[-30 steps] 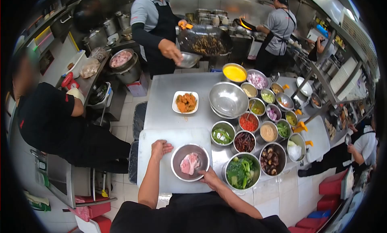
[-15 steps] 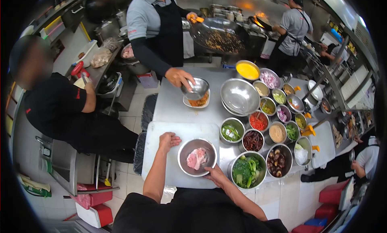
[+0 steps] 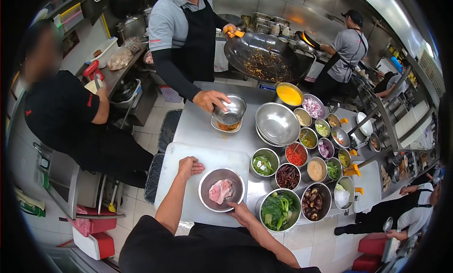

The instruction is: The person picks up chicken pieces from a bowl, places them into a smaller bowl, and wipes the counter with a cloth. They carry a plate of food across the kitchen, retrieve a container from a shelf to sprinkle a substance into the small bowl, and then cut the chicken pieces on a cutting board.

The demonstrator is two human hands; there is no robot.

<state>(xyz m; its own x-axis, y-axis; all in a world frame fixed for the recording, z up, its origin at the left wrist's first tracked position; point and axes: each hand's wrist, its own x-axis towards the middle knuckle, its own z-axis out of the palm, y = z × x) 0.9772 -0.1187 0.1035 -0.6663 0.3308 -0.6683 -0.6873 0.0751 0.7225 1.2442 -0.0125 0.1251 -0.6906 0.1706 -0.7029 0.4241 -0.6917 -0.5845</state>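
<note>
A steel bowl (image 3: 204,197) with pieces of raw pink meat (image 3: 221,191) in it stands on the white cutting board (image 3: 177,152). My right hand (image 3: 241,213) grips the bowl's near right rim. To the left of the bowl, my left hand (image 3: 190,166) is open over the board, fingers stretched toward the bowl and holding nothing. Across the table, a co-worker's hand (image 3: 211,101) holds a small metal bowl (image 3: 231,111) tilted over a white dish (image 3: 218,125) of brown food. The co-worker's other hand holds a wok (image 3: 259,41) by its orange-wrapped handle.
Metal pots of ingredients crowd the right side: leafy greens (image 3: 278,209), mushrooms (image 3: 315,203), dried chillies (image 3: 288,176) and chopped red pepper (image 3: 296,155). Stacked steel bowls (image 3: 277,123) sit behind them. A person in black (image 3: 71,112) works at the left; another (image 3: 349,46) stands by the stove.
My view has shifted slightly. My right hand remains at the bowl's rim and my left hand beside it. The co-worker's small bowl has lowered over the dish, covering more of it.
</note>
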